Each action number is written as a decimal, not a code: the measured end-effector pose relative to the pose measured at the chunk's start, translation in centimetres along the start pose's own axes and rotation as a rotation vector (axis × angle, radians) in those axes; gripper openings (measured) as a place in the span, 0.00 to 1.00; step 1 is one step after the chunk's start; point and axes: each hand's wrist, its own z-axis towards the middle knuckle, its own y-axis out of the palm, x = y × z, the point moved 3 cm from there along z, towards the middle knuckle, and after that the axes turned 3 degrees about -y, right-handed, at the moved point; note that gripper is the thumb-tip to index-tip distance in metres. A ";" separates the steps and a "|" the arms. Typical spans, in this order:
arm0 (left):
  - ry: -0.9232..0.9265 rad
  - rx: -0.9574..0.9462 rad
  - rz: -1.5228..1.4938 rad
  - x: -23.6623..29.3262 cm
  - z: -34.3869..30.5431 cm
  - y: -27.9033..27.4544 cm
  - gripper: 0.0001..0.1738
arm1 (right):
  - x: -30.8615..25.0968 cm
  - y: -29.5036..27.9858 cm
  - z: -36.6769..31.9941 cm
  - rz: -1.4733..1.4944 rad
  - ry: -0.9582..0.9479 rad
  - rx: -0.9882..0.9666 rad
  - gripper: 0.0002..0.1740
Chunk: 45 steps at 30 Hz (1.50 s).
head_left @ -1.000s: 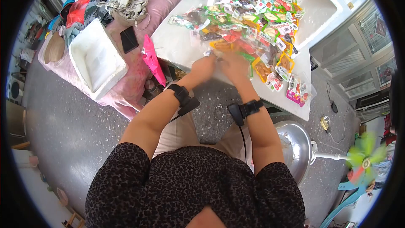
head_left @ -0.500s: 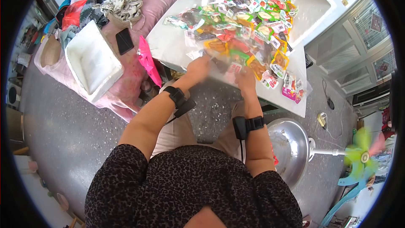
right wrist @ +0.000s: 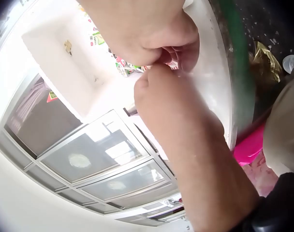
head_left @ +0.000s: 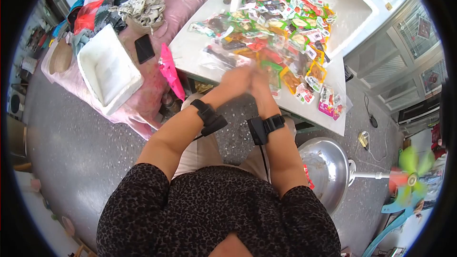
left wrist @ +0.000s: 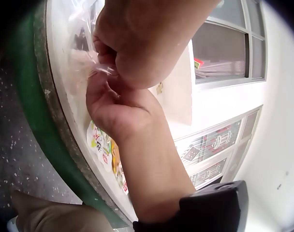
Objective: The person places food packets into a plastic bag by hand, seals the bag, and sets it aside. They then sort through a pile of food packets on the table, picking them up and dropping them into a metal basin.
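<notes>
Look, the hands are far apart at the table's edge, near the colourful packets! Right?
No, not far apart: the head view shows the left hand and right hand close together at the edge of the table, near the colourful packets.

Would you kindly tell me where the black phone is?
In the head view, the black phone lies at upper left on the pink bedding, between the white foam box and the magenta bag.

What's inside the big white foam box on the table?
Colourful packets lie heaped inside the box and continue out onto the table. Whatever lies beneath the top layer is covered.
</notes>
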 end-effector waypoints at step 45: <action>0.067 0.331 0.019 -2.7 -0.8 2.1 0.05 | -20.3 -13.4 2.5 -1.044 -0.856 0.337 0.07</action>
